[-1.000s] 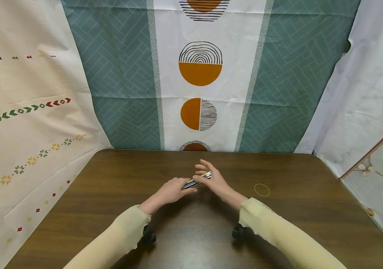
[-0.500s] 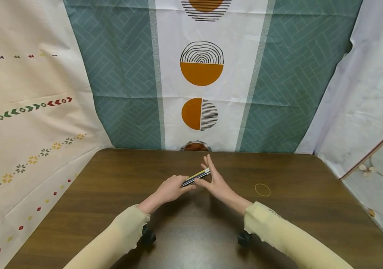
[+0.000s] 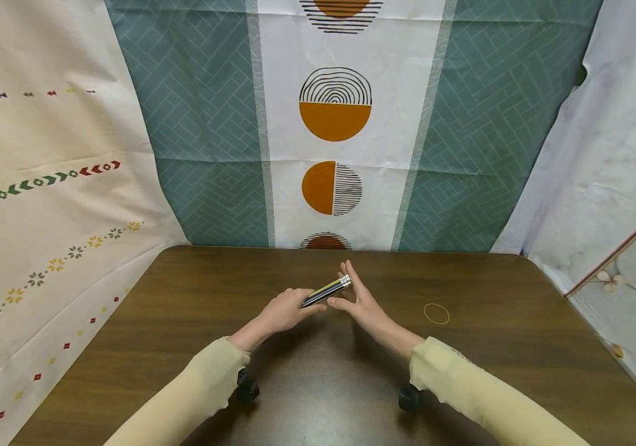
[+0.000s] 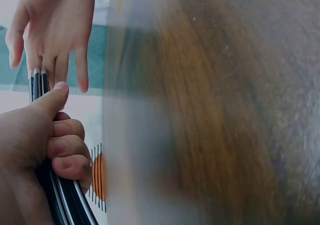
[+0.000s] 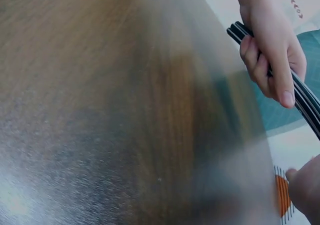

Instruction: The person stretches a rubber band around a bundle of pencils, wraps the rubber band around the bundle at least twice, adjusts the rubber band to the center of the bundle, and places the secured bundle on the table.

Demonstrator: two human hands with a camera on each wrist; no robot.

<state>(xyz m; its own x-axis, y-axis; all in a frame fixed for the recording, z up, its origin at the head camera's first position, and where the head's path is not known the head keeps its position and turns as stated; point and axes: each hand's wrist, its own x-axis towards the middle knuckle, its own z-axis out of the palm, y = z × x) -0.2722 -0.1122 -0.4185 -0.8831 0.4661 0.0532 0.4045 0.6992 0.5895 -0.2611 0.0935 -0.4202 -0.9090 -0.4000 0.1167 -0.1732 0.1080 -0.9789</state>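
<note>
A: How far has the person got with the bundle of slim, dark, pale-striped pencils with silvery ends point(image 3: 325, 293)?

B: It looks gathered, as far as one can judge: the pencils lie side by side in one sheaf, with a yellow strip along the upper edge. How many there are is hard to tell, since the left hand point(image 3: 287, 308) covers part of them.

A: And that hand's grip?

B: Closed firmly round the bundle, the fingers curled under and the thumb laid along it. The bundle slants up toward the right hand point(image 3: 367, 313) and seems to be clear of the brown wood-grained table point(image 3: 318, 384).

A: Does the right hand hold anything?

B: Nothing visible. Its fingers are extended and the thumb stands well apart, just beside the silvery ends. Whether the palm touches them, the pictures do not settle.

A: Is anything round the pencils?

B: Nothing shows on their uncovered lengths. A thin, yellow, rounded loop point(image 3: 424, 311), perhaps a rubber band, lies on the table beyond the right forearm, well apart from the bundle. So the gathering seems done, the evening-up of the ends may be unfinished, and the loop is unused.
</note>
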